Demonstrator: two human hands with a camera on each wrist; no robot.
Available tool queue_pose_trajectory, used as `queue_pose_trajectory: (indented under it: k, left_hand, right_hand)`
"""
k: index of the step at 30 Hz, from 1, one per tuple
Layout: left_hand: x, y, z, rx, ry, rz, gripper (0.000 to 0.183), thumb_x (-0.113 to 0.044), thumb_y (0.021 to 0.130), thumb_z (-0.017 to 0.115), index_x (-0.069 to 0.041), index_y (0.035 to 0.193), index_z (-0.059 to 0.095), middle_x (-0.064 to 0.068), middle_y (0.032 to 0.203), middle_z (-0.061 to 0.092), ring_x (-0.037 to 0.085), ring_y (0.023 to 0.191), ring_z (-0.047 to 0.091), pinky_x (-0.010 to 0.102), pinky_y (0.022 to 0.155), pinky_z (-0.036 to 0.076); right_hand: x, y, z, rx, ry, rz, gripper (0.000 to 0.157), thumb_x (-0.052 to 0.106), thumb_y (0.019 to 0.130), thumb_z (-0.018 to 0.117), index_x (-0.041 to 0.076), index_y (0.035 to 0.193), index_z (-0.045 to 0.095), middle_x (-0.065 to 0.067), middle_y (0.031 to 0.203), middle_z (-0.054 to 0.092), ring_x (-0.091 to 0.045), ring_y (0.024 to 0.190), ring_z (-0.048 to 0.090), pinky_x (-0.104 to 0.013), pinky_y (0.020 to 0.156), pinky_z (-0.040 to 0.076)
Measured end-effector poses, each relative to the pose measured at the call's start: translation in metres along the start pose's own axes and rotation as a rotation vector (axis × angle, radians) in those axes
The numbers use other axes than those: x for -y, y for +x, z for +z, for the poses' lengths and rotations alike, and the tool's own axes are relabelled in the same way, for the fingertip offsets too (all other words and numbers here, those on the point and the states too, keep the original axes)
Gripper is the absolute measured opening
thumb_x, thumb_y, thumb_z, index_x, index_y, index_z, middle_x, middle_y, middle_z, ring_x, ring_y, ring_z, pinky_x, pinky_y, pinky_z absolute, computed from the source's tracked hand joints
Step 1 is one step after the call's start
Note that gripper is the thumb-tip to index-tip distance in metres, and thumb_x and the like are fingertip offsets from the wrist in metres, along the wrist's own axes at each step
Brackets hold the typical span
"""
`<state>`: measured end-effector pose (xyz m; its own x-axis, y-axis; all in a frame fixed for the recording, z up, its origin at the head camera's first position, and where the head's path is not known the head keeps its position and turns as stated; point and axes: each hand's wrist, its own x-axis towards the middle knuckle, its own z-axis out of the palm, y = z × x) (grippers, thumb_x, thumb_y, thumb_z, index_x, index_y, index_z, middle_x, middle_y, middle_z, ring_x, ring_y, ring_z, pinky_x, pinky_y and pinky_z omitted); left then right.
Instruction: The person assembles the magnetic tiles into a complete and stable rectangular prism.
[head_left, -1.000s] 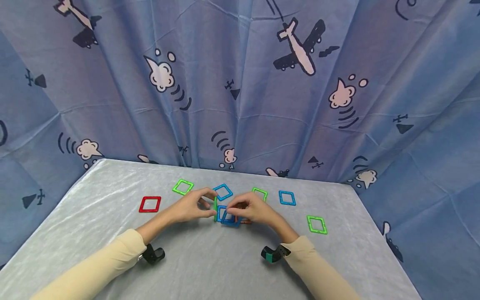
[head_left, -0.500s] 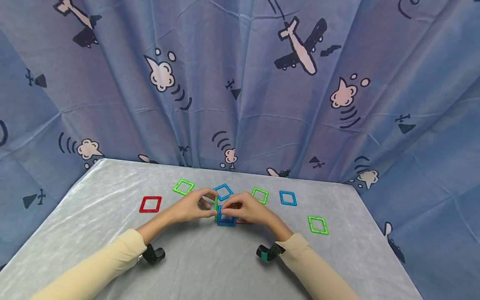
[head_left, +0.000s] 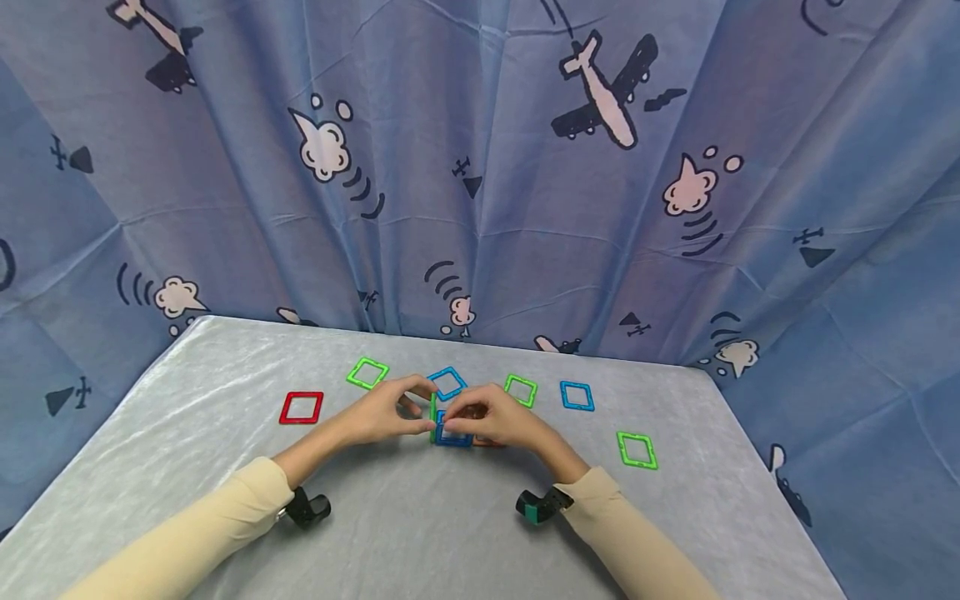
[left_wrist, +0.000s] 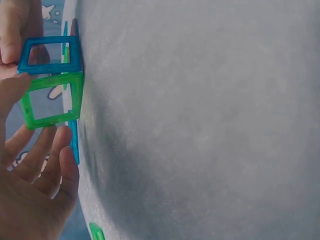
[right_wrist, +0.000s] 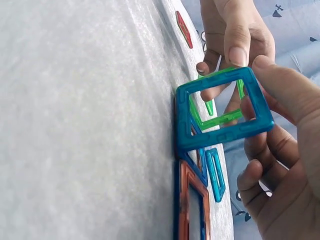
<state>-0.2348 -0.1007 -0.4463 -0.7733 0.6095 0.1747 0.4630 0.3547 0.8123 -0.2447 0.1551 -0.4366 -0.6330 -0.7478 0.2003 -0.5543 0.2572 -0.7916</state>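
Note:
My left hand [head_left: 382, 410] pinches an upright green square frame tile [left_wrist: 76, 97] between thumb and fingers. Facing it, my right hand [head_left: 501, 418] grips a blue square frame tile [right_wrist: 225, 136] by one side, with the thumb on its edge. The blue tile stands upright, and its side meets the green tile's edge in the left wrist view. Below them another blue tile [right_wrist: 201, 165] lies flat on the table, and an orange tile [right_wrist: 184, 200] adjoins it, partly hidden by my right hand in the head view.
Loose frame tiles lie around the white-covered table [head_left: 420, 533]: a red one [head_left: 287, 408] at left, green ones [head_left: 376, 362] and blue ones [head_left: 578, 408] behind, and another green tile [head_left: 640, 466] at right. A patterned blue curtain [head_left: 480, 167] hangs behind.
My right hand has shifted left, bringing the tilted blue tile upright and up against the green tile. My left hand has stayed in place with the green tile.

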Motion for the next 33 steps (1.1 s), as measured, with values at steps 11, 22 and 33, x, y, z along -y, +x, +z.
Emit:
queue_pose_trajectory:
  k: [11,22,33]
  left_hand:
    - [0.000,0.001,-0.002,0.000,0.009,-0.005,0.053,-0.020,0.092,0.080,0.000,0.136,0.058,0.014,0.128,0.064,0.021,0.098,0.069,0.035,0.081,0.056]
    - [-0.001,0.001,-0.002,-0.002,0.010,0.012,0.052,-0.020,0.093,0.078,0.000,0.137,0.057,0.018,0.129,0.064,0.018,0.096,0.068,0.035,0.080,0.056]
    - [-0.001,0.000,0.001,0.003,0.013,0.019,0.052,-0.019,0.094,0.077,0.002,0.137,0.057,0.017,0.128,0.064,0.017,0.096,0.068,0.033,0.081,0.055]
  right_hand:
    - [-0.001,-0.016,-0.012,-0.006,0.017,0.007,0.013,0.009,0.096,0.072,0.002,0.107,0.075,-0.002,0.093,0.070,-0.022,0.068,0.061,-0.029,0.058,0.051]
    - [-0.001,-0.018,-0.010,-0.037,0.006,0.007,0.013,-0.002,0.093,0.073,-0.002,0.105,0.075,-0.011,0.090,0.069,-0.023,0.068,0.057,-0.029,0.056,0.047]
    - [0.005,-0.021,-0.009,-0.044,0.003,0.058,0.014,-0.001,0.093,0.073,-0.001,0.106,0.075,-0.007,0.091,0.069,-0.023,0.066,0.054,-0.025,0.054,0.043]
